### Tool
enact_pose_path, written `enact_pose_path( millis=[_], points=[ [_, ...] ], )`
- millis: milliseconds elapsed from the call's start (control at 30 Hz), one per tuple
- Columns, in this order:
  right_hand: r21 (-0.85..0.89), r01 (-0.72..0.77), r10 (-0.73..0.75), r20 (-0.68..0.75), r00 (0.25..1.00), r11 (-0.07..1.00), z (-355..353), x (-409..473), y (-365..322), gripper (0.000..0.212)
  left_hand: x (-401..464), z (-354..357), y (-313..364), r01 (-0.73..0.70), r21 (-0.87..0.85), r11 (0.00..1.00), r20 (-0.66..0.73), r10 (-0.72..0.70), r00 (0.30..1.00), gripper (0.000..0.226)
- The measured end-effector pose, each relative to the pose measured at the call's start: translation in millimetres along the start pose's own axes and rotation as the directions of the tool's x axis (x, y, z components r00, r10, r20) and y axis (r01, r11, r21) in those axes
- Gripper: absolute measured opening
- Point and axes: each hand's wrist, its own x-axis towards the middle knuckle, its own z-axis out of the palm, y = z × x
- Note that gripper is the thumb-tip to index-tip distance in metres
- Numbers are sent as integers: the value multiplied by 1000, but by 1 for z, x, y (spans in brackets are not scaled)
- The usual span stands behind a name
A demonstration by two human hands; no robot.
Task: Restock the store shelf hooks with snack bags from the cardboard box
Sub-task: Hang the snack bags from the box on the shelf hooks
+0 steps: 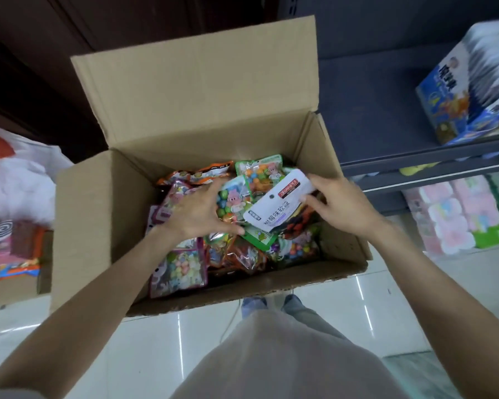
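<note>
Fingers (310,200) of the right hand (342,207) pinch a white flat snack pouch with dark printed characters (274,207) near frame centre, while the left hand (198,210) curls its fingers round a green-edged clear bag of coloured candy balls (233,201) just beside it. Both hover over mixed snack bags (182,266) filling an open brown cardboard box (98,214) on the glossy white floor (343,315). A dark metal shelf (386,131) stands at upper right.

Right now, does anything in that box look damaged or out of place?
One thing: the white pouch, held by the right hand, stands out among the colourful candy bags. The cardboard box looks intact, nothing spilled.
</note>
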Motion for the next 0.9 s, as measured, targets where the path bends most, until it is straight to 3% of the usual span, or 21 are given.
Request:
enact_pose_path(
  millis=[67,100,167,267,333,467,600,767,900],
  points=[
    [341,-18,72,-146,987,940,-8,-7,3,22,-7,-17,-3,78,-320,944,-145,-130,981,93],
    [540,-20,148,-195,970,842,-12,-11,2,21,-10,-25,-3,84,-469,879,-181,-189,965,88],
    [840,14,289,-203,936,543,-22,-17,-5,22,-15,-37,-2,50,-645,763,-230,-256,939,86],
    [988,72,348,-116,930,139,-34,-27,-14,28,-26,-50,17,-47,-683,729,-297,-218,930,67],
    [993,117,312,-106,944,-17,-39,-36,-17,28,-32,-60,42,-106,-703,703,-296,-154,943,41],
    [979,198,310,-170,935,-58,-50,-58,-14,26,-36,-73,107,-216,-780,587,-276,-13,961,31],
    [959,266,392,-207,897,-102,-61,-88,10,28,-37,-65,164,-252,-792,556,-291,19,957,28],
    [961,277,452,-249,856,5,-76,-134,60,32,-37,-39,234,-327,-763,558,-334,93,938,38],
    [963,247,470,-266,841,104,-88,-178,107,61,-40,-2,298,-352,-772,530,-333,133,933,58]
  ],
)
